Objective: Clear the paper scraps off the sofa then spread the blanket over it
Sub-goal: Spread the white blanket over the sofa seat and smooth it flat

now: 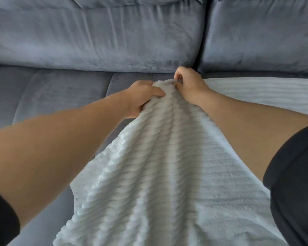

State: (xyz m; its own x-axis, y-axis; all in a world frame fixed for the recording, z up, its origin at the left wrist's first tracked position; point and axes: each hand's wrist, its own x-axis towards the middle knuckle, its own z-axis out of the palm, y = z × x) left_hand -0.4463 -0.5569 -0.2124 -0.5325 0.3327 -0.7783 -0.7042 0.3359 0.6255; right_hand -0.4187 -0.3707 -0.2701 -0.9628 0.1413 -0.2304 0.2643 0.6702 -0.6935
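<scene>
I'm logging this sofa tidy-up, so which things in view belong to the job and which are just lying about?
Belongs to the job:
ribbed white blanket, bunched and gripped by the left hand and right hand
grey-blue sofa, partly covered on its right

Just there:
the person's black sleeves only; no paper scraps show in view

Sofa seat [52, 96] free leftward; back cushions [96, 41] block ahead.

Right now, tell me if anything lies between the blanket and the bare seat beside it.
Nothing visible does. The left hand and right hand grip the blanket; the seat to its left shows no scraps.
</scene>
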